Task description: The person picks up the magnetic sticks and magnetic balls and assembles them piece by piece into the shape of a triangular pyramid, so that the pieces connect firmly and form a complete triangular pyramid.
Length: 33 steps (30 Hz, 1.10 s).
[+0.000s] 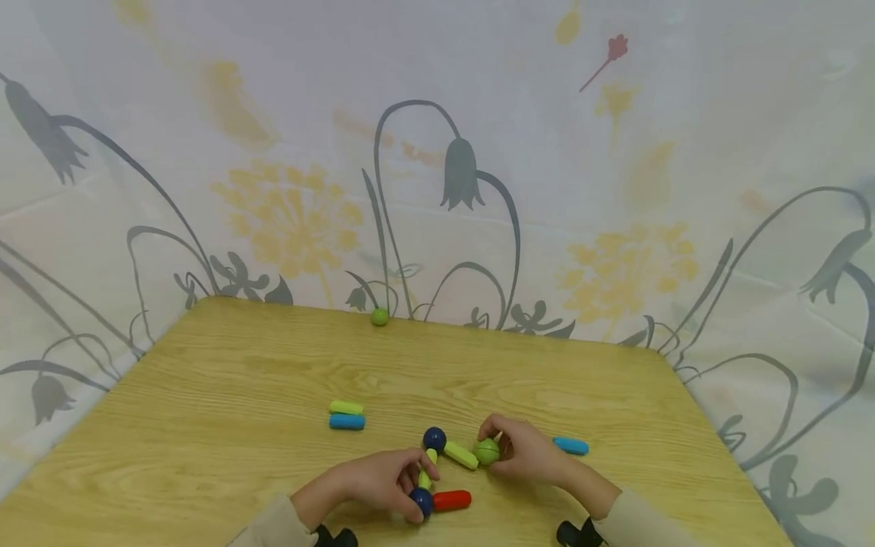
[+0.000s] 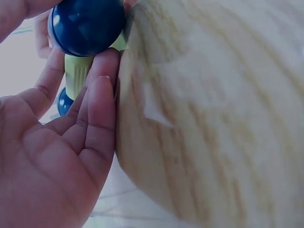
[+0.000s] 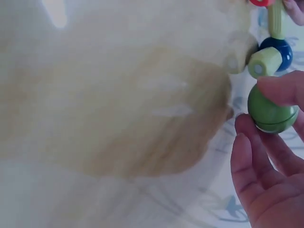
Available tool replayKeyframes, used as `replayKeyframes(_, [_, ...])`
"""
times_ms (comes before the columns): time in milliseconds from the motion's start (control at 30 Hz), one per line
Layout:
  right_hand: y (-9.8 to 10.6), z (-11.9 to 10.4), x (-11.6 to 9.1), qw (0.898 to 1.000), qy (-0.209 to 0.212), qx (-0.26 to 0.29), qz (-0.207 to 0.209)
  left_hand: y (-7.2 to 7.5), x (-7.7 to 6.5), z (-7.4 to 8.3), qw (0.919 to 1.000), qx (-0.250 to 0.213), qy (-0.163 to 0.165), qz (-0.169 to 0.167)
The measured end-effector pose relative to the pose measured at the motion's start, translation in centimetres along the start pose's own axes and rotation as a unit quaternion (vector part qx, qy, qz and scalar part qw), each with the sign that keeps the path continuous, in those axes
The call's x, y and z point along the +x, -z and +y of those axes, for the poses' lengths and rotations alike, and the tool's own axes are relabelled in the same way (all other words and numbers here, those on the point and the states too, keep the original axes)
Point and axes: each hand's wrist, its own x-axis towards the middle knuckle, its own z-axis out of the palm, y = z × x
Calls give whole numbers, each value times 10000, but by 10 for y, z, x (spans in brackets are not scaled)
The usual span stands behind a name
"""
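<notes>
Green ball (image 1: 488, 453) pinched by right hand (image 1: 526, 453), just beside free end of a yellow-green rod (image 1: 461, 455). Left hand (image 1: 383, 482) grips nearer blue ball (image 1: 421, 500); red rod (image 1: 453, 500) juts from that ball. Table (image 1: 478, 380), far edge: another green ball (image 1: 379, 317).

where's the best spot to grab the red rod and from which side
Probably the red rod's right end, pinched across its narrow width from above: it is long and slim, and its left end meets the nearer dark blue ball, which the left hand holds.

Left grip (image 1: 383, 480), right grip (image 1: 528, 453), both curled
</notes>
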Motion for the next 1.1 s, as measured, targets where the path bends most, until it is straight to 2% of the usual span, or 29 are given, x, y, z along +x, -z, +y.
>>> replayKeyframes(233, [-8,-1,-15,9994,22,307,-129,-2,0,-1,9999,-45,71,61])
replayKeyframes(367, [-13,-5,-13,9998,-170,45,-38,-2,1,-2,9999,25,71,85])
replayKeyframes(600, [-23,-16,0,9958,-776,-362,316,-2,2,-3,10000,27,23,71])
replayKeyframes(767, [-29,-18,5,9945,-826,-455,461,-2,2,-4,10000,-30,-17,73])
replayKeyframes(1100, [-32,-22,6,9950,-756,-209,617,-1,1,-3,9999,3,23,123])
